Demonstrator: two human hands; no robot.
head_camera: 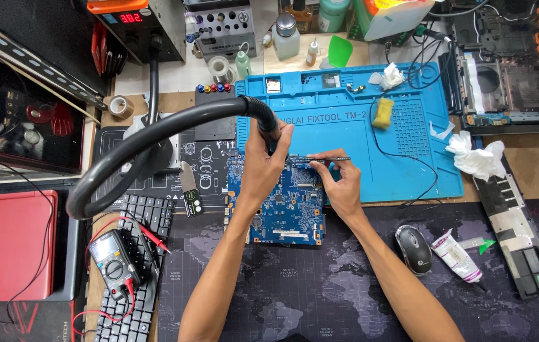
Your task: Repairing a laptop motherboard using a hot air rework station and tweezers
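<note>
A blue circuit board [285, 212] lies on the dark desk mat [320, 285] at the near edge of the blue work mat [345, 126]. My left hand [264, 166] grips the handle of a hot-air tool [268, 126] whose thick black hose [136, 142] loops away to the left; the nozzle points down at the board's far edge. My right hand [340, 180] pinches slim tweezers [320, 159], their tip at the same spot on the board.
A multimeter [114, 263] with red leads rests on a keyboard [139, 272] at left, beside a red laptop [6, 247]. A mouse [413, 249], white tube [456, 254] and crumpled tissue [475, 155] lie right. Bottles and a station stand behind.
</note>
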